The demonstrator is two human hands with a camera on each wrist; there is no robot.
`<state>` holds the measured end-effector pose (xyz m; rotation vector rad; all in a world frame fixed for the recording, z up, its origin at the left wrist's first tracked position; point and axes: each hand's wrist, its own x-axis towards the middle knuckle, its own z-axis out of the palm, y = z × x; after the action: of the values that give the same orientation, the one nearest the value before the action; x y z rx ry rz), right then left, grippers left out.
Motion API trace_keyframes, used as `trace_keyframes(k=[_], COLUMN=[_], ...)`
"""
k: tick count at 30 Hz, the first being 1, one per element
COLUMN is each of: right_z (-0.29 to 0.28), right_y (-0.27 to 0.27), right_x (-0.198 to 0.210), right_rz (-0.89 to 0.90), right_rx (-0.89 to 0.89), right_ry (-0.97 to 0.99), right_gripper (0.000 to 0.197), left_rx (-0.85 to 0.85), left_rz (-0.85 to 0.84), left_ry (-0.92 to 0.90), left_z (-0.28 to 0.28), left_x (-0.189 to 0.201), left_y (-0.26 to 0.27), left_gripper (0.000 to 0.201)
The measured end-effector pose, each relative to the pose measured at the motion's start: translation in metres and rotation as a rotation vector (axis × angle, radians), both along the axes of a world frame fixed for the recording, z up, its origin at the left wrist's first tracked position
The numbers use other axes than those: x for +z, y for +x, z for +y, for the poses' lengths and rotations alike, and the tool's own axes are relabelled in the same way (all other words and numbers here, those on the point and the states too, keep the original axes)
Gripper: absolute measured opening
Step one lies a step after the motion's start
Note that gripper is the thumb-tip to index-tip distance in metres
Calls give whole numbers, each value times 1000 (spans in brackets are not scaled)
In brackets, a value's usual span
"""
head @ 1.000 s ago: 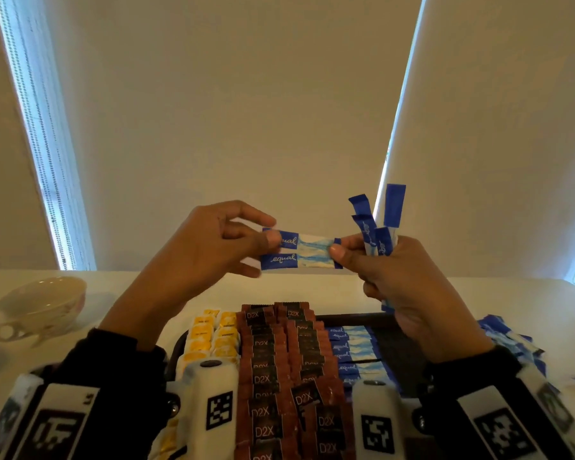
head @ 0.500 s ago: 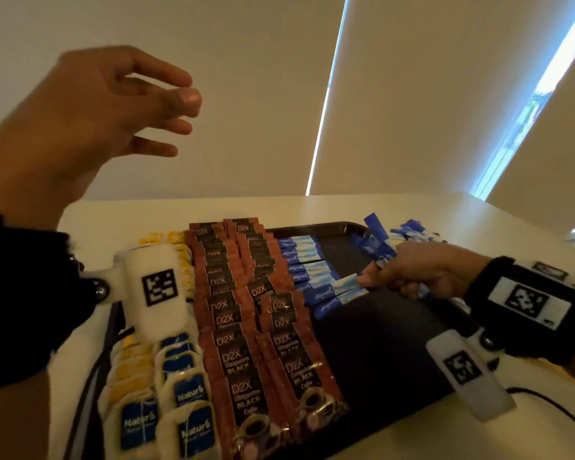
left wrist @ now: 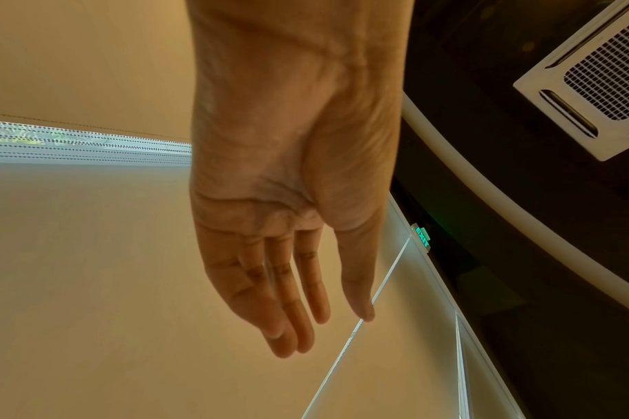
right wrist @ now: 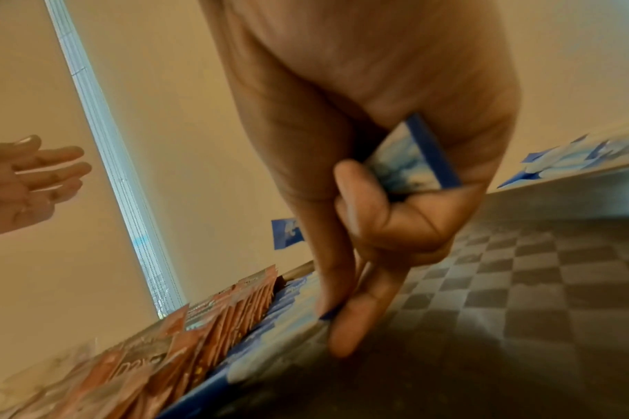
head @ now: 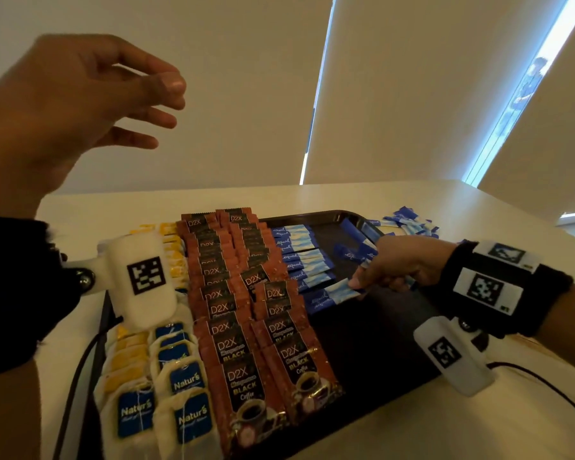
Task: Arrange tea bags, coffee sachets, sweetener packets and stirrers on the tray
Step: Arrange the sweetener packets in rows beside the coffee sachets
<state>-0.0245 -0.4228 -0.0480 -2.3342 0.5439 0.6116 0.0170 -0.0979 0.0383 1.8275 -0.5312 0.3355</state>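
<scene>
Risk: the right hand (head: 399, 267) is putting a blue sweetener packet (head: 329, 295) down at the near end of the blue row. I think it could land crooked or sit on top of the packet next to it, because the hand is also full of other things.
Another risk: the same hand has spare packets (right wrist: 413, 158) tucked in its curled fingers. I think one might slip out and fall on the tray (head: 372, 353) in the wrong spot.
Right hand: thumb and fingertip pinch the end of the packet; the other fingers curl round the spare ones.
Left hand (head: 77, 104): up in the air above the table (head: 478, 207), fingers loose and apart, holding nothing.
Packet look: thin, flat paper, dark blue at one end and pale blue at the other.
Where it is: low over the dark tray, just beside the brown coffee sachets (head: 263, 343).
Also on the tray: tea bags (head: 166, 403) on the left.
Still waiting: a loose pile of blue packets (head: 409, 224) on the table past the tray.
Stirrers: I cannot see any.
</scene>
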Motion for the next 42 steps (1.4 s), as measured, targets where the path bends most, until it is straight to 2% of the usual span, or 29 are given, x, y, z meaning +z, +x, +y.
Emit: trace_keyframes(k=[5, 10, 12, 16, 18, 21, 24, 27, 31, 36, 42], right_z=[7, 16, 15, 18, 26, 37, 38, 37, 38, 34, 28], right_y=[1, 2, 0, -5, -9, -6, 5, 12, 13, 12, 17], right_x=[1, 6, 12, 20, 18, 7, -1, -3, -3, 1, -8], right_rz=[-41, -93, -141, -349, -319, -222, -198, -190, -210, -268, -264], right_rx=[29, 143, 194, 404, 548, 705, 700, 658, 659, 661, 606], right_ry=[-76, -304, -362, -427, -410, -420, -412, -414, -374, -321, -329], right_gripper=[23, 37, 36, 22, 12, 23, 41, 45, 35, 20, 16], left_rx=[-3, -15, -16, -7, -5, -17, -13, -11, -19, 6, 26], left_rz=[10, 23, 27, 25, 24, 16, 27, 25, 25, 44, 60], left_ry=[-5, 0, 3, 13, 20, 31, 29, 36, 42, 36, 36], left_z=[1, 1, 1, 1, 2, 2, 2, 2, 4, 3, 0], left_x=[0, 0, 0, 1, 1, 2, 3, 3, 3, 4, 4], left_y=[1, -1, -2, -2, -3, -6, -7, -8, -10, -12, -16], left_gripper=[48, 48, 48, 48, 49, 54, 51, 53, 57, 45, 45])
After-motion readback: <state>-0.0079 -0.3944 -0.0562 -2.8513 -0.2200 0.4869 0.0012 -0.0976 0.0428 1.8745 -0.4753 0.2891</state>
